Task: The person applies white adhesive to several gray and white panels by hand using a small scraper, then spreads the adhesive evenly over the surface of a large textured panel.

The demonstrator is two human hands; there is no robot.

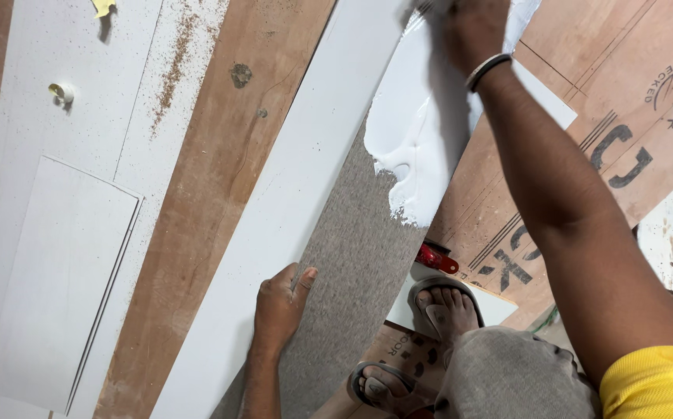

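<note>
Plywood (220, 178), brown and dusted with sawdust, is seen under everything, with white laminate sheets (57, 256) laid on it at the left. Across it a long grey board (352, 256) is laid on a slant, and a white strip (290, 209) lies along its left edge. White glue (418, 132) is spread over the far part of the board; the near part is bare and grey. The glue is being worked by the right hand (472, 23) at the top edge of the view; the hand is partly cut off, so whether it is clenched on a spreader or laid flat cannot be told. The left hand (280, 306) is pressed open and flat where the strip meets the board, nothing being grasped. Two sandalled feet (429, 326) are planted just beside the board, and a small red tool (437, 258) lies near them. The step in hand is judged to be the spreading of glue, roughly half done. For the next move, the glue would need to be drawn evenly toward the bare near end while the board is kept from sliding.
</note>
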